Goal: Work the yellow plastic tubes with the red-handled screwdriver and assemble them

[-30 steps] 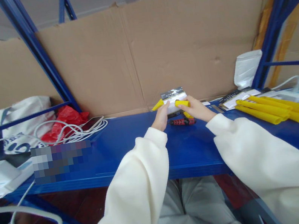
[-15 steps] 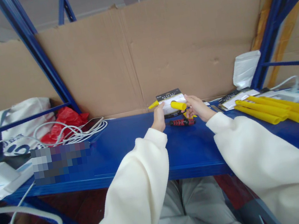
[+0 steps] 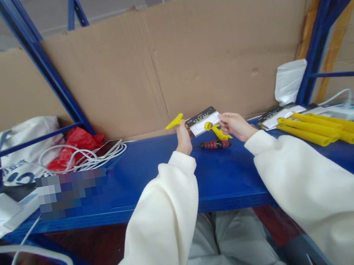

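My left hand (image 3: 183,137) is closed on the left end of a black-and-white printed card (image 3: 200,121). A pointed yellow plastic piece (image 3: 174,121) sticks out to the left past those fingers. My right hand (image 3: 234,124) pinches the card's right edge. The round end of a yellow tube (image 3: 209,125) shows in front of the card; how it is attached I cannot tell. Just below the card is another yellow plastic piece (image 3: 221,133), partly overlapped. A red and black screwdriver (image 3: 215,144) lies on the blue bench (image 3: 156,172) under my hands.
To the right lie several yellow tubes (image 3: 321,126) beside more printed cards (image 3: 277,114). A white pouch (image 3: 290,82) leans on the blue post. White cables (image 3: 80,160), a red bag (image 3: 80,144) and a power strip (image 3: 10,214) are on the left. Cardboard (image 3: 218,53) stands behind.
The card has turned and tilted, so its white face shows more. The yellow tube, pointing rightward before, now appears nearly end-on. The left yellow piece has shifted left and up.
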A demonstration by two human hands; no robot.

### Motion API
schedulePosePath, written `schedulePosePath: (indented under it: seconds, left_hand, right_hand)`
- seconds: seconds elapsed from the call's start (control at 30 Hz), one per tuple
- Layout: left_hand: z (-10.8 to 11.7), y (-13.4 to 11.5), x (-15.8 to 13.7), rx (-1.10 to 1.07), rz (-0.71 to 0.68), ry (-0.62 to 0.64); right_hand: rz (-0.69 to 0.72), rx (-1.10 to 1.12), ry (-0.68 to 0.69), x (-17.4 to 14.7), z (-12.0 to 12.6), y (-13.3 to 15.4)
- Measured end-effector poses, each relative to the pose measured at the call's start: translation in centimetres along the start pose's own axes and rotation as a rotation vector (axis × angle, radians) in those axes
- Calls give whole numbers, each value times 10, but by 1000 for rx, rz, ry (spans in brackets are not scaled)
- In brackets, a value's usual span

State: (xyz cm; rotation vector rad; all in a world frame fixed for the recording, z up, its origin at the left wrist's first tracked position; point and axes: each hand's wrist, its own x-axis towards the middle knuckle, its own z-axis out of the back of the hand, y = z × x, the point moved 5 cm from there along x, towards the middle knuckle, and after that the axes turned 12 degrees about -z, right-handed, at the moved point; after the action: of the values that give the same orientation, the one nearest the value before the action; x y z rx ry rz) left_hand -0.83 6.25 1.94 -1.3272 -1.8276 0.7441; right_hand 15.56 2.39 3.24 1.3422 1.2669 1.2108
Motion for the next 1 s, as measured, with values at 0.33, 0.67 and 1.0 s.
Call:
schedulePosePath:
  seconds: [0.33, 0.67, 1.0]
  left_hand:
    - [7, 2, 2, 22, -12, -46]
    - [20, -2, 9, 171, -19, -29]
    - [18, -3, 1, 382, -83, -79]
  right_hand:
    - [65, -52, 2, 4, -1, -2]
    - [31, 85, 2, 6, 5, 2]
    - [23, -30, -520, 37, 92, 3]
